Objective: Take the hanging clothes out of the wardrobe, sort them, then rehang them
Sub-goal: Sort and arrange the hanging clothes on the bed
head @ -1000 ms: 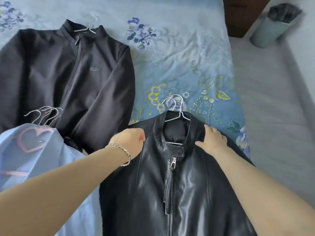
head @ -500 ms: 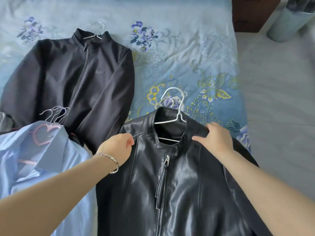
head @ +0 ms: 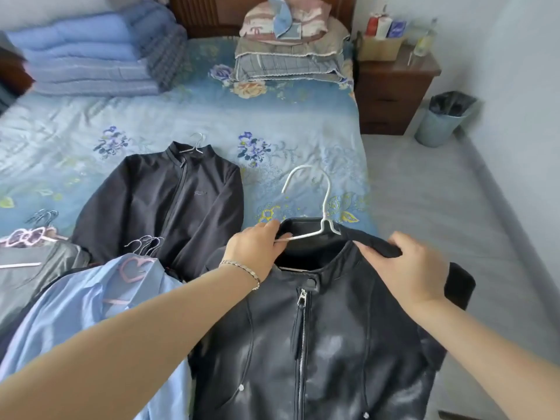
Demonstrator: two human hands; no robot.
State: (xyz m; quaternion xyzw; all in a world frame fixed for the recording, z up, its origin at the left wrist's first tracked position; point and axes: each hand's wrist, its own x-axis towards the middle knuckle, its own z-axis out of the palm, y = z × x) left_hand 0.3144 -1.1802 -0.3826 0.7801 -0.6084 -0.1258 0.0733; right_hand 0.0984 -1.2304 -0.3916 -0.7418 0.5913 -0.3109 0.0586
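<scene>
The person's left hand point(head: 254, 250) has its fingers curled round the left arm of a white wire hanger point(head: 325, 207) sitting in the collar of a glossy black leather jacket point(head: 333, 328). The right hand point(head: 409, 268) pinches the jacket's shoulder fabric. The jacket is at the near right edge of the blue floral-sheeted bed point(head: 181, 116). A matte dark zip-up jacket point(head: 169, 201) lies flat beside it, and a pale blue shirt point(head: 91, 313) lies nearer on the left.

I see a glossy black leather jacket point(head: 318, 344) on a white hanger point(head: 315, 204), a matte black jacket point(head: 169, 201), a light blue shirt point(head: 91, 313), and a blue floral bedsheet point(head: 181, 116).
</scene>
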